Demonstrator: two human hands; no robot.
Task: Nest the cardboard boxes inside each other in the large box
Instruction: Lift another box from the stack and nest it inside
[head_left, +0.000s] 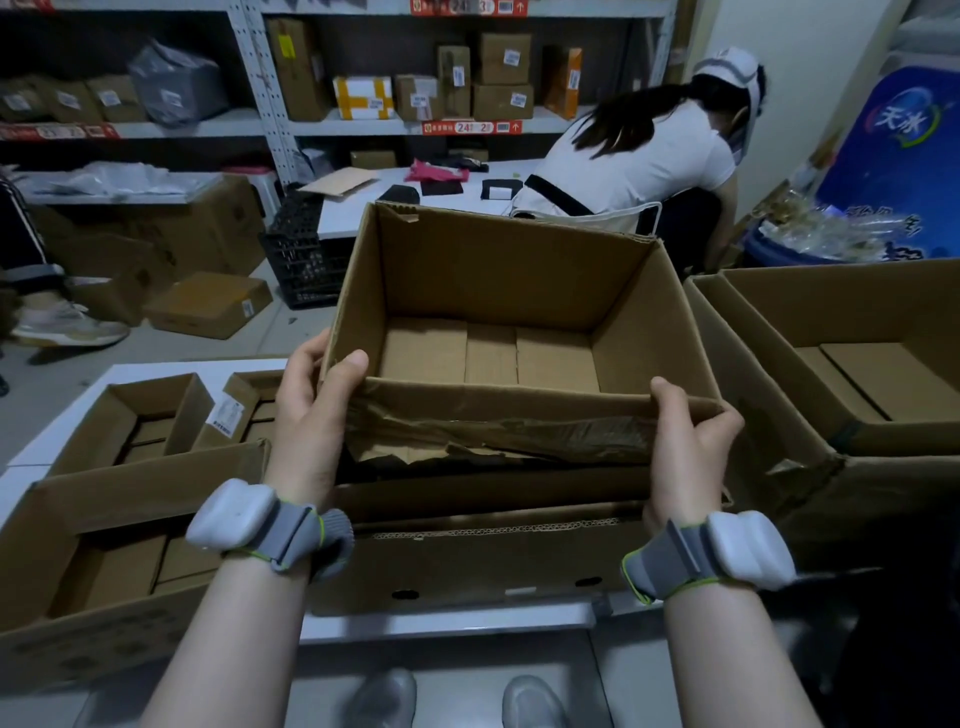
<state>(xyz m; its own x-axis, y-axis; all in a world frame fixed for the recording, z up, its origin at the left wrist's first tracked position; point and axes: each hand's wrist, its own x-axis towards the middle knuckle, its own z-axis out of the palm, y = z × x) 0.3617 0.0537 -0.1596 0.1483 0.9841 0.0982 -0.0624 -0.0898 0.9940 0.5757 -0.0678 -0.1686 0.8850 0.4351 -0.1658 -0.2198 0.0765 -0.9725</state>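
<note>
I hold an open, empty cardboard box (509, 291) tilted toward me, above a larger brown box (467, 566) with two dark holes in its near wall. My left hand (311, 415) grips the held box's near left corner, thumb inside the rim. My right hand (685, 441) grips the near right corner the same way. The near wall of the held box is torn and crumpled. Another large open box (779, 415) with a flat piece of cardboard inside stands at the right. At the left sits an open box (104, 597), and behind it two small open boxes (150, 415).
The boxes rest on a white table (156, 371). A person in a white shirt (639, 161) bends over beyond the held box. Shelves with parcels (441, 83) line the back wall. A black crate (306, 254) and more boxes lie on the floor at the left.
</note>
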